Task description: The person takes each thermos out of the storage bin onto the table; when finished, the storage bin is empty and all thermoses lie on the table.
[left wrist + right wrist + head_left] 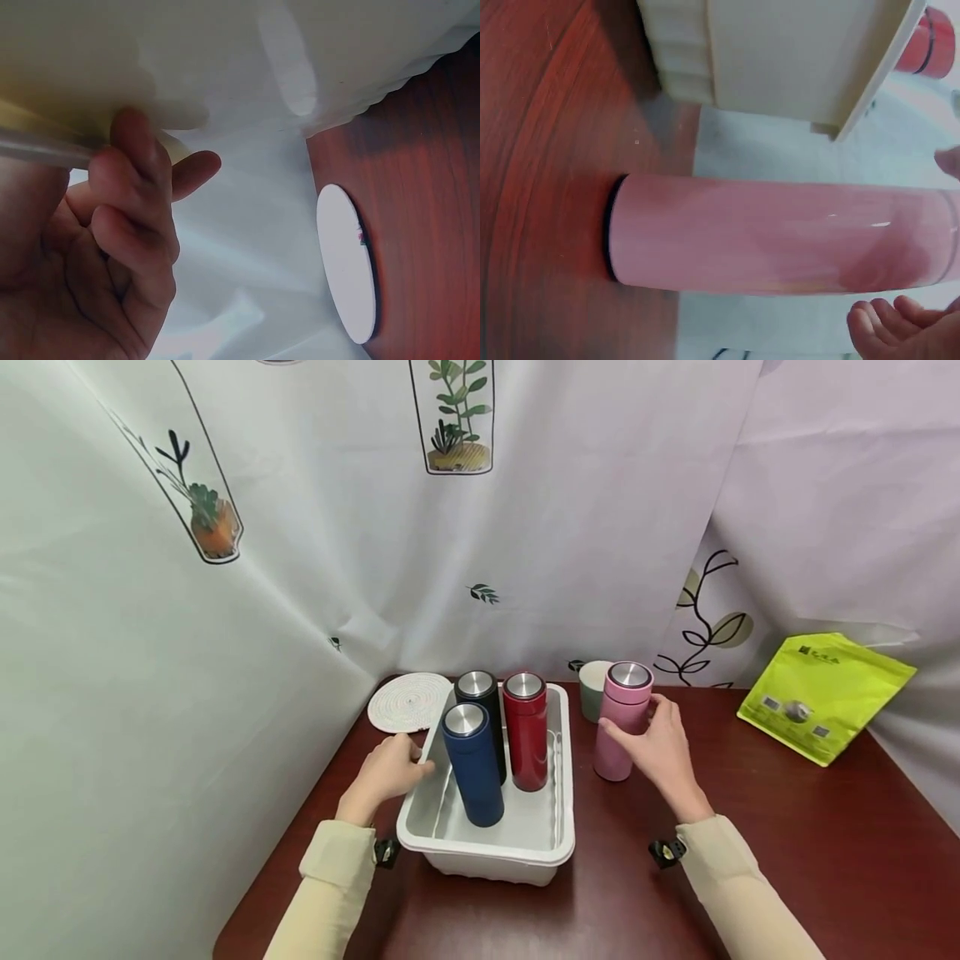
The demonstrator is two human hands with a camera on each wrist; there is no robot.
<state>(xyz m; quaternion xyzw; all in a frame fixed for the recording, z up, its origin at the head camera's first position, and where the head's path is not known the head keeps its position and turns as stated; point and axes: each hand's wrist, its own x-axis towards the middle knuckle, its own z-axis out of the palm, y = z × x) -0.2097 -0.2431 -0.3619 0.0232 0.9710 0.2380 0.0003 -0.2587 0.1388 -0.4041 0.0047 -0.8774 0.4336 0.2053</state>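
Note:
A white plastic tub point(487, 853) stands on the table with three thermos bottles upright in it: a blue bottle point(474, 768), a black bottle point(477, 687) and a red bottle point(527, 735). My left hand point(386, 772) grips the tub's left rim, its fingers curled at the edge in the left wrist view. To the right of the tub a pink thermos bottle point(615, 739) stands upright on the table. Around its upper part is my right hand point(660, 747), thumb on one side and fingers on the other. Gaps show between them and the bottle in the right wrist view.
Behind the pink bottle stands a green-and-white cup point(591, 700). A round woven mat point(408, 702) lies at the back left, beyond the tub. At the back right a yellow-green pouch point(825, 693) leans against the curtain point(585, 543) that borders the dark red table point(622, 893).

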